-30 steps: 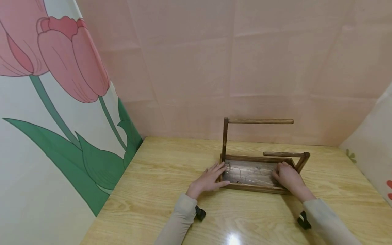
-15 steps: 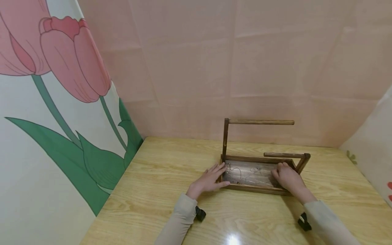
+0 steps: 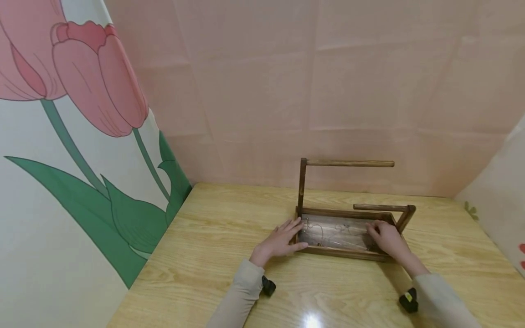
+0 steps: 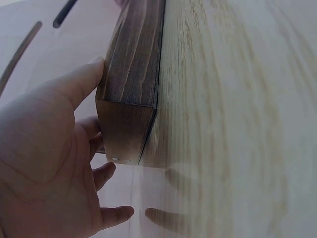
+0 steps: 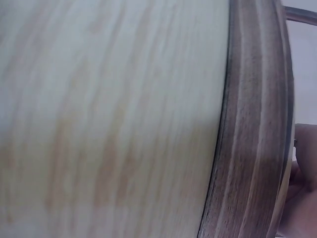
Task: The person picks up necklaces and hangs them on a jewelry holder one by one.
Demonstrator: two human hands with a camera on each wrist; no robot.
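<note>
A dark brown wooden tray (image 3: 348,253) with raised sides stands on the table, thin chains (image 3: 321,231) lying loose on its floor. My left hand (image 3: 280,239) rests against the tray's left end, fingers spread, thumb along the front side. In the left wrist view that hand (image 4: 54,148) touches the tray's corner (image 4: 126,124). Over the tray's right end, my right hand (image 3: 387,239) has its fingertips drawn together, seemingly pinching a fine chain. The right wrist view shows only part of this hand (image 5: 307,183) behind the tray's side (image 5: 252,129); its fingertips are mostly hidden.
A tall wooden bar (image 3: 348,162) on a post rises at the tray's left, and a lower bar (image 3: 379,207) on a slanted post at its right. The pale wooden table (image 3: 229,214) meets a pink backdrop (image 3: 254,91). Black wrist devices (image 3: 268,286) sit at both sleeves.
My right hand has lifted and turned slightly, with its fingertips now showing at the tray's right part. The left hand and the tray have stayed put.
</note>
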